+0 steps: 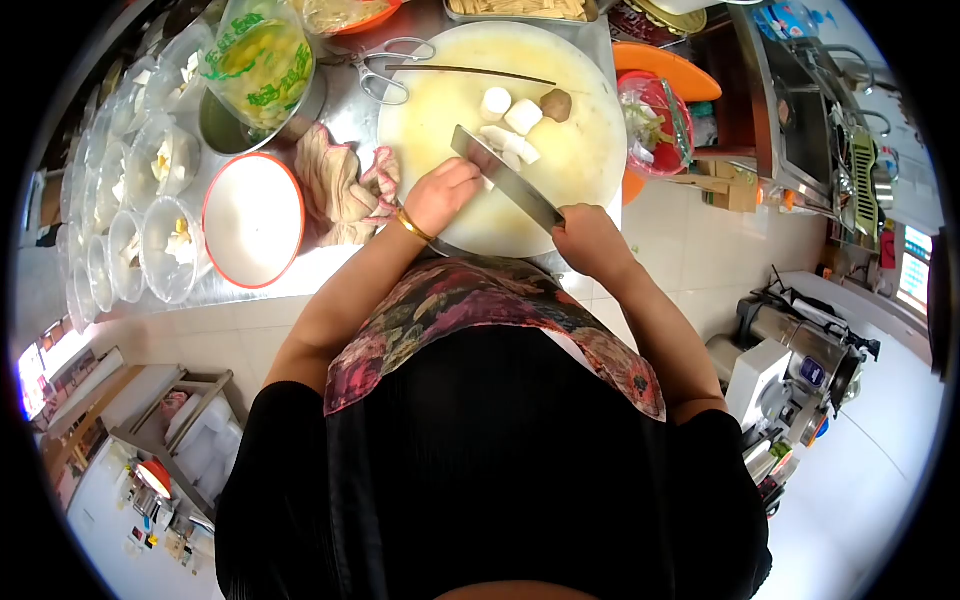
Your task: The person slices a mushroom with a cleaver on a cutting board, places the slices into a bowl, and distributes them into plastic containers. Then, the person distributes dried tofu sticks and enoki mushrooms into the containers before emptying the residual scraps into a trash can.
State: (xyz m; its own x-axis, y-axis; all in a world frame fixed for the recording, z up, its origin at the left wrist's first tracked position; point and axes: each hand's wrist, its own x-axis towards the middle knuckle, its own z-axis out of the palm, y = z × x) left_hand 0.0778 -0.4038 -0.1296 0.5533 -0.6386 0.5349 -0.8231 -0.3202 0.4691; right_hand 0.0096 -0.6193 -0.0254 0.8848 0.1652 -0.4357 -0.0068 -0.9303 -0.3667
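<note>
And here we are at the round chopping board (pixel 420 110), where the right hand (pixel 588 240) has its fingers clamped firmly around the handle of a broad knife (pixel 510 182)! The blade slants across the board, its tip up and to the left, right alongside the sliced white pieces (pixel 512 150), which lie bunched near the middle. Opposite, the left hand (pixel 445 197), gold bracelet (pixel 413 225) at the wrist, sits close to the blade with its fingers curled and drawn together; whether they pinch a piece, I can't tell from up here.

Just beyond the slices, two white chunks (pixel 523 117) sit side by side, with a brown ball (pixel 556 105) next to them. Farther up, a dark chopstick (pixel 470 70) lies along the board, one end reaching over the scissors (pixel 383 75) at the edge.

Over on the left, a crumpled cloth (pixel 335 195) rests on the metal table (pixel 315 268), between the board and a white bowl (pixel 253 220) with an orange rim. Past that bowl, what a line-up: rows of clear plastic bowls (pixel 170 250), several with pale food inside! Near them stands a metal pot (pixel 217 132), a green-printed bag (pixel 262 60) at its mouth.
</note>
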